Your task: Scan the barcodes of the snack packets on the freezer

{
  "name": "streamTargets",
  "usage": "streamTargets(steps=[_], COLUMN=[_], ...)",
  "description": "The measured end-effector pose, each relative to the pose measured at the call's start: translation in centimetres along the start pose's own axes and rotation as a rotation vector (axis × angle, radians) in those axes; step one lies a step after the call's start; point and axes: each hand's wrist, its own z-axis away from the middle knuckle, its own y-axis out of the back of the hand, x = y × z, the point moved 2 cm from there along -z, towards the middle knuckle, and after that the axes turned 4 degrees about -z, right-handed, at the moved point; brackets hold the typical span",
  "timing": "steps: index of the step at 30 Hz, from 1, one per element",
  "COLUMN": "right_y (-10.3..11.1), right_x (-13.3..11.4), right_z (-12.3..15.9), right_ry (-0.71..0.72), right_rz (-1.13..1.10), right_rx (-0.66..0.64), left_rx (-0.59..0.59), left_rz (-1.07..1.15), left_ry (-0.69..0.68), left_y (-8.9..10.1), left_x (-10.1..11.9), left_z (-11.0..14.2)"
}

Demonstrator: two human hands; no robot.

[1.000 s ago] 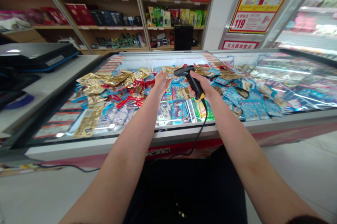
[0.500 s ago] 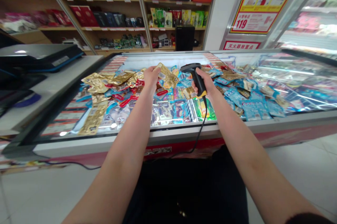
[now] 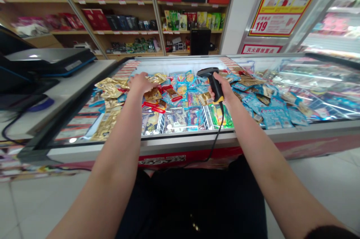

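My right hand (image 3: 227, 93) is wrapped round the handle of a black and yellow barcode scanner (image 3: 214, 81), held over the middle of a glass-topped freezer chest (image 3: 194, 141). The scanner's black cable (image 3: 214, 142) hangs down over the front rim. My left hand (image 3: 138, 82) reaches out to the left, above a heap of gold snack packets (image 3: 111, 88), with its fingers closed on one gold packet (image 3: 156, 78). Red packets (image 3: 151, 105) lie just under that hand. Blue packets (image 3: 267, 113) are spread over the glass to the right of the scanner.
A grey counter (image 3: 64, 89) with a black till device (image 3: 47, 61) adjoins the freezer on the left. Wooden shelves (image 3: 126, 32) of boxed goods stand behind, with a black box (image 3: 200, 40) at the back. A red and yellow poster (image 3: 281, 3) hangs at upper right.
My left hand has carried the gold packet from in front of the scanner leftward and down to the gold heap. The right hand and scanner have barely moved.
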Motion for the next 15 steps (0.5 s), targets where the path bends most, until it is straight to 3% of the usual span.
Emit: streamTargets(steps=[4,8,11,15], right_y=[0.2,0.3,0.4,0.4], right_x=[-0.1,-0.4,-0.6,-0.8], right_z=[0.0,0.0,0.1,0.2], right_ry=[-0.004,0.014,0.012,0.056], right_rz=[-0.018,-0.035,-0.039,-0.07], right_rx=[-0.009,-0.002,0.022,0.061], left_rx=[0.061,0.072,-0.05,-0.272], left_rz=[-0.051,-0.187,-0.294,-0.323], left_ry=[-0.013,-0.063,-0.129,-0.316], left_y=[-0.4,-1.6,-4.2,-9.1], left_x=[1.2,4.0,6.9,11.1], left_z=[1.9,2.9,4.0,6.5])
